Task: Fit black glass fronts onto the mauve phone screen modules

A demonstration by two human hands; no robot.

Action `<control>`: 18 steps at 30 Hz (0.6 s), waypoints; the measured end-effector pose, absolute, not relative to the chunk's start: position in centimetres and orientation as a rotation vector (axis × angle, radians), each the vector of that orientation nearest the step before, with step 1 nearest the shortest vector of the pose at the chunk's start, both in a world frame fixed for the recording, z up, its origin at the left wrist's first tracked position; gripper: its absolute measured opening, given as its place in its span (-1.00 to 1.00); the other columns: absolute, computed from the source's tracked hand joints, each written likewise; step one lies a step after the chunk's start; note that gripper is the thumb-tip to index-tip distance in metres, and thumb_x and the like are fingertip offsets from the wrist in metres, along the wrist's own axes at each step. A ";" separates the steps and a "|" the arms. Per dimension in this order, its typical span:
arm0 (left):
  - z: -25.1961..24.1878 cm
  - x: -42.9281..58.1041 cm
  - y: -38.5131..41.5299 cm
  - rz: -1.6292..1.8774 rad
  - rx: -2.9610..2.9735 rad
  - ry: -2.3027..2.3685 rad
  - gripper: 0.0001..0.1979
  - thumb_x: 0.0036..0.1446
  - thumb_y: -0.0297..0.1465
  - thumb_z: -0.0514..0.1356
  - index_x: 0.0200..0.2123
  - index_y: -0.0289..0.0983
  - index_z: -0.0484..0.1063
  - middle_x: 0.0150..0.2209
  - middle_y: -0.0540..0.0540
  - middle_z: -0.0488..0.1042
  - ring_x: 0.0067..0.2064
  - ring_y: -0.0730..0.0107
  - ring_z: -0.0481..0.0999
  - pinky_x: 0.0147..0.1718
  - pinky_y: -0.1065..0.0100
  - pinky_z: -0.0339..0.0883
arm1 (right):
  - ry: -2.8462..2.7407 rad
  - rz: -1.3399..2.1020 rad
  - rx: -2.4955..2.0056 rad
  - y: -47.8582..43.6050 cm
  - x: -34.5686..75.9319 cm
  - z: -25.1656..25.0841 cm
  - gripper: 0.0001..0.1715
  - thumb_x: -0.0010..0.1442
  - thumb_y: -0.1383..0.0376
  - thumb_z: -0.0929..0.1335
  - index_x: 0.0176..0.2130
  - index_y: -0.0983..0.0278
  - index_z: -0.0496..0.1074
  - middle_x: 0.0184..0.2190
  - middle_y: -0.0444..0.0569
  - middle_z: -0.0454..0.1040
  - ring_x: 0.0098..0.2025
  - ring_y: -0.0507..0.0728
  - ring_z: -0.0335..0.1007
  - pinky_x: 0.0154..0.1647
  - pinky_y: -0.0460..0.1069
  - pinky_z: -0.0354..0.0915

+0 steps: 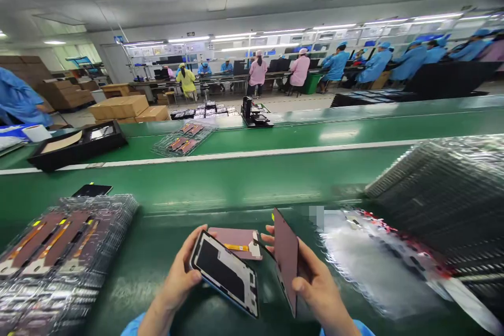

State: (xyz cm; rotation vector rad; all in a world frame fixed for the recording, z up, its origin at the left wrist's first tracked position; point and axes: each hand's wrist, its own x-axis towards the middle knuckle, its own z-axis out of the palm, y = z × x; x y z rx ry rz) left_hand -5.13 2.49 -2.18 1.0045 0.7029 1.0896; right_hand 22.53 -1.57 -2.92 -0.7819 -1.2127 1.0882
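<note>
Phone shell (226,273) is up over a big green table (149,289), tall pile of plastic trays (425,205) to the right, shorter tray pile (123,223) left. Left hand (181,270) has fingers clamped on the shell's edges, right hand (317,278) on a brown panel (286,257), nearly upright. Second panel (232,236) lies behind, orange strip (236,247) on it.
</note>
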 end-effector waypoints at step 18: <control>-2.5 -3.5 1.2 0.954 1.108 0.575 -0.10 -0.21 -0.05 0.46 0.23 0.00 0.29 0.20 -0.16 0.42 0.21 -0.02 0.37 0.18 0.13 0.21 | -1.851 0.705 -1.030 -2.3 20.5 -3.1 -0.24 0.13 -0.08 0.43 0.23 0.14 0.35 0.21 0.16 0.38 0.21 0.31 0.34 0.18 0.12 0.33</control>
